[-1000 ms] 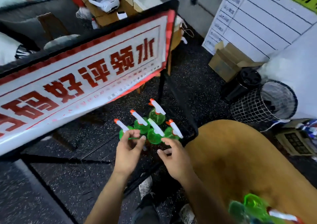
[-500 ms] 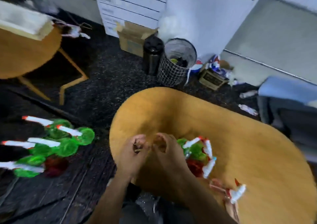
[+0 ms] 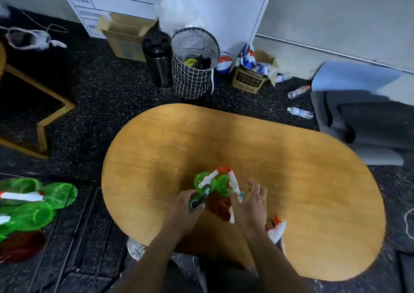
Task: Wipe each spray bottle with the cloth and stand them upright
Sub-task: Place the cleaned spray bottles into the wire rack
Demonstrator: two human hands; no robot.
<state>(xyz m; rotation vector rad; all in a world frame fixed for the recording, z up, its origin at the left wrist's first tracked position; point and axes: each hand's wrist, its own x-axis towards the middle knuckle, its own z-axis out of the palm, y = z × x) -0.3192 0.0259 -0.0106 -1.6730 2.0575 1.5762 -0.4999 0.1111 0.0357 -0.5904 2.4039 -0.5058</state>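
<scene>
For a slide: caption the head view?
Left hand grips a green bottle on the table; right hand open beside it.

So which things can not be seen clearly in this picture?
- Cloth: none can be made out, head view.
- Green bottle: mostly hidden by the left hand.
- Red bottle: blurred, partly behind the right hand.
- Bottles on the floor: cut by the left edge.
</scene>
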